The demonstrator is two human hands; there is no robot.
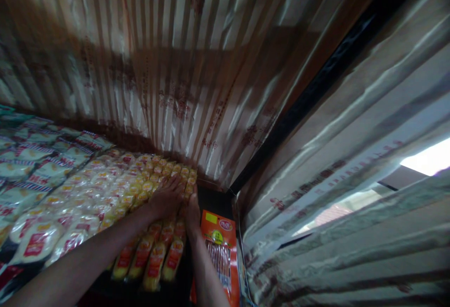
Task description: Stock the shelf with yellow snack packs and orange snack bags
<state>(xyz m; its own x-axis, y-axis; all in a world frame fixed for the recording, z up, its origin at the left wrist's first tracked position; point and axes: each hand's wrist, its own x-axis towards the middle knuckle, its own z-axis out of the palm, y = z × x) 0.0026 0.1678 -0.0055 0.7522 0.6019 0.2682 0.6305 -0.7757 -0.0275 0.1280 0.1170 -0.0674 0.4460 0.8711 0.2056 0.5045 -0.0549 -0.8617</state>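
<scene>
Wrapped yellow snack cakes (154,265) with red labels stand in close rows on a dark shelf. My left hand (168,198) lies flat on top of the rows toward the back, its fingers stretched out. At the right edge of the same rows, my right hand (191,213) rests upright against the side of the cakes, its fingers stretched toward the back. An orange package (220,232) with a clear window showing thin sticks lies just right of my right forearm. The cakes beneath my left palm are hidden.
Round white wrapped cakes (37,241) fill the shelf to the left. Beyond them lie white and blue striped packets (45,171). Printed plastic sheeting (183,86) covers the wall behind, and more sheeting (316,190) hangs at right. A dark post (302,105) slants between them.
</scene>
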